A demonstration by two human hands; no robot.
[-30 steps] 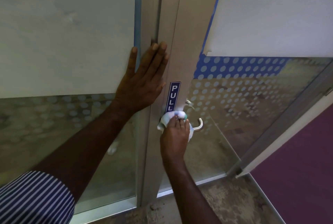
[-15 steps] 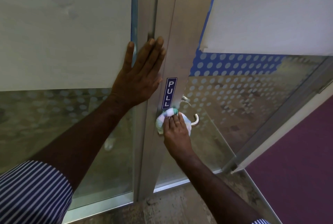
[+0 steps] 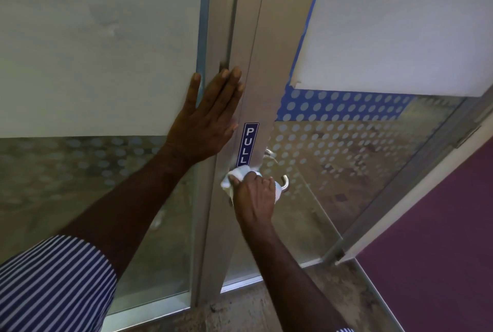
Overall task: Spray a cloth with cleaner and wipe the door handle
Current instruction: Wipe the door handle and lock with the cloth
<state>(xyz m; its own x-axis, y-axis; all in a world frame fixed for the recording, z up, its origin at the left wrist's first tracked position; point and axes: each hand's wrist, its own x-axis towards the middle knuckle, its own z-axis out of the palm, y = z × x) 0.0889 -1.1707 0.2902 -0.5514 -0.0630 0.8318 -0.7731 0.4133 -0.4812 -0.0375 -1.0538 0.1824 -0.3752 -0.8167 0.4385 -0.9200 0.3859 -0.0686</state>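
Observation:
My right hand [image 3: 254, 195] grips a white cloth [image 3: 240, 173] wrapped around the silver door handle [image 3: 285, 183]. Only the handle's curved tip shows to the right of my knuckles; the rest is hidden under cloth and hand. The cloth bunches out above and left of my fingers, just below a blue PULL sticker [image 3: 248, 144]. My left hand [image 3: 205, 123] lies flat with fingers spread against the aluminium frame [image 3: 256, 70], above and left of the handle. No spray bottle is in view.
The glass door [image 3: 346, 158] with a dotted film stands ajar to the right. A frosted glass panel [image 3: 93, 51] fills the left. Speckled stone floor [image 3: 240, 310] lies below, and purple carpet [image 3: 440, 251] at the right.
My right hand has closed further around the handle with the cloth and shifted slightly left. The left hand stays flat on the frame. The view has drifted a little.

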